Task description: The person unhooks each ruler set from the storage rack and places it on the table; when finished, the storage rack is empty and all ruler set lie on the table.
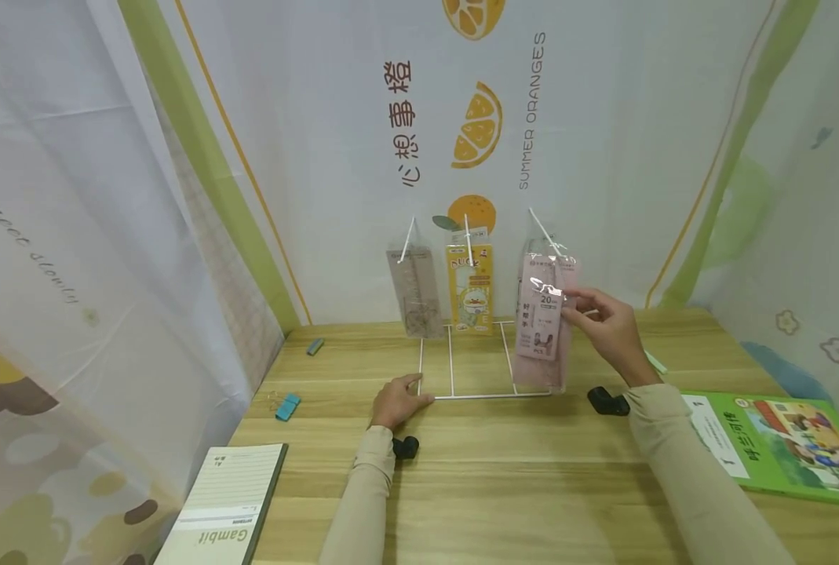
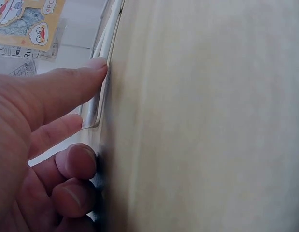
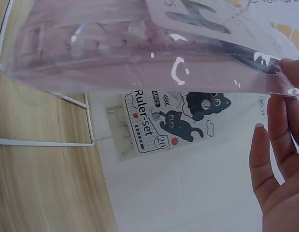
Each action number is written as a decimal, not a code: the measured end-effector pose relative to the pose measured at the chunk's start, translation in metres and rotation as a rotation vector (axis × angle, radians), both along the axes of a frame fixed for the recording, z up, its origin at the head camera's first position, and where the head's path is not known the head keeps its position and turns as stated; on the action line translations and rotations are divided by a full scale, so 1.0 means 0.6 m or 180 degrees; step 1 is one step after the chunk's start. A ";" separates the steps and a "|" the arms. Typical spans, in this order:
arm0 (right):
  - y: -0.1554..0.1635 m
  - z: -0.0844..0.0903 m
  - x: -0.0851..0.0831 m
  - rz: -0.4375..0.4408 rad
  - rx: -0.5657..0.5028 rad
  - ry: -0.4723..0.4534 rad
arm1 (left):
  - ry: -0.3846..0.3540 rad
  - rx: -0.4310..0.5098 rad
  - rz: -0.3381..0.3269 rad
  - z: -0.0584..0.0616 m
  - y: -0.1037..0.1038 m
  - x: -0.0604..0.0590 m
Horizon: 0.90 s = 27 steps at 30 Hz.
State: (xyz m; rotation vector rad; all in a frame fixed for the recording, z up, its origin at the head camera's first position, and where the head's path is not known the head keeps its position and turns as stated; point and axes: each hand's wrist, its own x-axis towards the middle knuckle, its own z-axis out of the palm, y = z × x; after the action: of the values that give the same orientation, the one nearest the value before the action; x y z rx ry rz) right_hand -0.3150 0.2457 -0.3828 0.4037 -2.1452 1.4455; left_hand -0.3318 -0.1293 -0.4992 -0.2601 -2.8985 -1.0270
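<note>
My right hand (image 1: pixel 606 326) has a pinching grip on the pink ruler-set packet (image 1: pixel 542 329), thumb and fingers closed on its upper edge; the packet hangs at the right hook of the white wire rack (image 1: pixel 454 369), clear of the worktop (image 1: pixel 504 471). My left hand (image 1: pixel 394 402) rests on the rack's front corner, fingers relaxed, thumb pressed against the wire. Yellow packet (image 1: pixel 470 289) and grey packet (image 1: pixel 415 292) hang on the other hooks. Green book (image 1: pixel 779 443) to the right.
</note>
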 end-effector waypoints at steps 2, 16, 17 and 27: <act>0.002 0.002 0.006 0.0031 0.0008 -0.0020 | 0.0009 0.0006 -0.0010 0.001 0.001 0.000; 0.019 0.018 0.062 0.0251 -0.0098 -0.0049 | 0.0010 0.0036 -0.0001 0.003 -0.002 -0.002; 0.018 0.020 0.065 0.0265 -0.0119 -0.0023 | 0.0016 0.0022 -0.0008 0.004 -0.002 -0.003; 0.037 0.022 0.120 0.0198 0.0003 -0.0366 | -0.0077 0.0092 -0.0044 -0.003 -0.004 0.001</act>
State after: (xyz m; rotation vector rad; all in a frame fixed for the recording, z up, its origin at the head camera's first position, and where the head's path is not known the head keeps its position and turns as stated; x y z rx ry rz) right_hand -0.2427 0.2677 -0.3697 0.3996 -2.2417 1.5361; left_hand -0.3314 -0.1315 -0.5011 -0.2686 -2.9047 -1.0806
